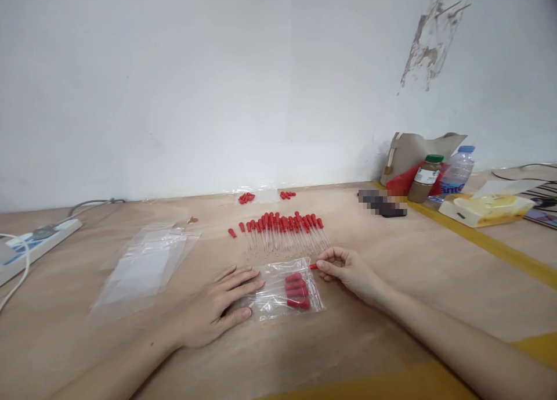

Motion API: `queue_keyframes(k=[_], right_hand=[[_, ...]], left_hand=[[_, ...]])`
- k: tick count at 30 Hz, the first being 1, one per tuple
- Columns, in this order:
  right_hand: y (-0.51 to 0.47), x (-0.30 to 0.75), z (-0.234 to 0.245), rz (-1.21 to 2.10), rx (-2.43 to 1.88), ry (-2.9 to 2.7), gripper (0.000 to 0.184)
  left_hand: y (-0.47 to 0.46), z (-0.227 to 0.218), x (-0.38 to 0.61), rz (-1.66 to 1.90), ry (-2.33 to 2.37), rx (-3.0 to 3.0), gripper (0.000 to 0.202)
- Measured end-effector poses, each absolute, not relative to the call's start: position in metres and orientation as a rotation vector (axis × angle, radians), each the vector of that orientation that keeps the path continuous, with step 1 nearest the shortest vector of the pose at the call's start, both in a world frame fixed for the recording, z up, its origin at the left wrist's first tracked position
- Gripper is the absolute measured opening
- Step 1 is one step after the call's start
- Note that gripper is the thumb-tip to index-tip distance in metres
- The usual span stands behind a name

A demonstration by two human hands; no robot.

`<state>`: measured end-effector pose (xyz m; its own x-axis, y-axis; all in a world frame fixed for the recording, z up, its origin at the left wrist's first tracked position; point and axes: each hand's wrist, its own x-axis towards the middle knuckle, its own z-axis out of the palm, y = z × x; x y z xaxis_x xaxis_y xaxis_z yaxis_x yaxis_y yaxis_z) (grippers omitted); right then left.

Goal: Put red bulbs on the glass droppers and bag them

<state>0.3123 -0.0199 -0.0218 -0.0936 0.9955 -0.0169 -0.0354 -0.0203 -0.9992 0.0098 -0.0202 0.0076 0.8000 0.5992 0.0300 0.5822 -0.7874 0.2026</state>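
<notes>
A clear zip bag (272, 298) lies flat in front of me, with several red-bulbed droppers (297, 292) inside. My left hand (221, 304) rests on the table with fingers spread, the fingertips on the bag's left end. At the bag's right end, my right hand (342, 271) pinches a dropper by its red bulb (314, 266); its thin tube points left at the bag's mouth, and I cannot tell how far in it reaches. Just beyond the bag is a row of glass droppers (282, 229) with red bulbs facing away from me.
Flat clear bags (139, 266) lie at left, near a power strip (43, 246). Loose red bulbs (246, 198) sit by the wall. To the right are a dark phone-like object (383, 204), a green-capped bottle (425, 179), a water bottle (458, 170) and a tissue pack (485, 208).
</notes>
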Motion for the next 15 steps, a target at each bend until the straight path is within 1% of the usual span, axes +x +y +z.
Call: queue_keyframes(k=[3, 7, 13, 15], right_hand=[[-0.022, 0.309, -0.019, 1.412, -1.088, -1.221, 0.038], [-0.027, 0.305, -0.015, 1.546, -0.989, -1.351, 0.041], [-0.032, 0.304, -0.013, 1.639, -0.852, -1.489, 0.054], [-0.03, 0.305, -0.015, 1.584, -0.873, -1.512, 0.053]], left_hand=[[-0.021, 0.008, 0.01, 0.155, 0.947, 2.789, 0.052], [-0.021, 0.008, 0.009, 0.177, 0.938, 2.785, 0.052], [-0.021, 0.01, 0.01, 0.176, 0.93, 2.796, 0.052], [-0.022, 0.01, 0.01, 0.161, 0.94, 2.788, 0.052]])
